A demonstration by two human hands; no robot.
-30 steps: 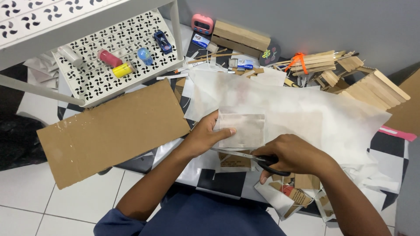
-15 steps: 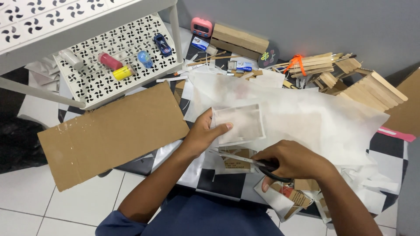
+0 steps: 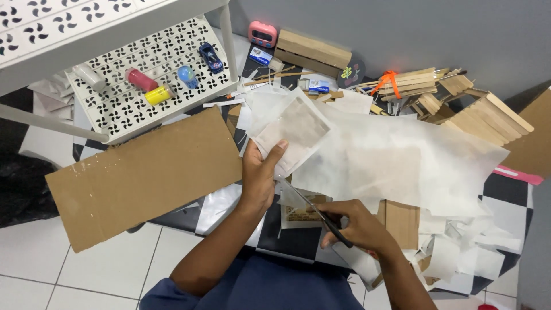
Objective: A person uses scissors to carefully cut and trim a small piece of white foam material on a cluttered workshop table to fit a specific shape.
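2 hands at work on a cut piece of translucent paper, scissors at its lower edge.

The left hand point(image 3: 259, 179) pinches the small paper piece point(image 3: 294, 133) with its thumb on top, lifted and tilted above the large white sheet point(image 3: 402, 161) (which covers much of the checkered floor). The right hand point(image 3: 357, 225) is closed around the handles of the scissors point(image 3: 313, 211), blades pointing up-left toward the piece's lower edge; whether they touch it is unclear. A brown cardboard panel point(image 3: 143, 175) lies to the left, wooden sticks point(image 3: 453, 97) behind.
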